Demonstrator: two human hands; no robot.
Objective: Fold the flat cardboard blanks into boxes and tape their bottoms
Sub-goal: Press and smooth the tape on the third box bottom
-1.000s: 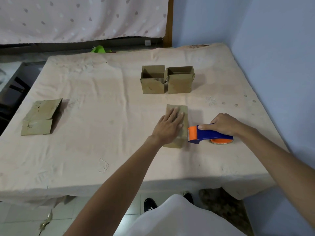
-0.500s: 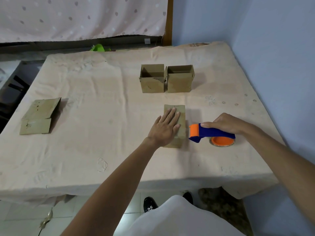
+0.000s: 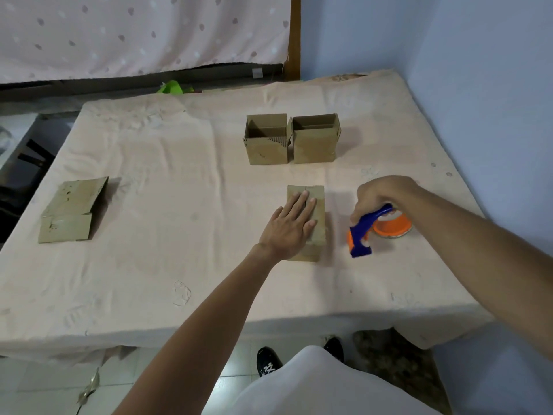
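A folded cardboard box (image 3: 316,202) lies bottom-up near the table's front right. My left hand (image 3: 291,224) presses flat on it with straight fingers. To its right, my right hand (image 3: 381,194) grips the blue handle of an orange-and-blue tape dispenser (image 3: 366,232), tilted with its blue nose down toward the cloth, a little apart from the box. Two finished boxes (image 3: 267,139) (image 3: 314,137) stand upright and open side by side farther back. A flat cardboard blank (image 3: 70,209) lies at the left.
The table is covered by a pale peach cloth (image 3: 179,250). A blue wall (image 3: 484,100) runs close along the right side. A spotted curtain (image 3: 134,34) hangs behind, with a green object (image 3: 172,87) at the far edge.
My right hand has lifted the tape dispenser's handle and swung its nose downward and away from the box. My left hand stays pressed on the box.
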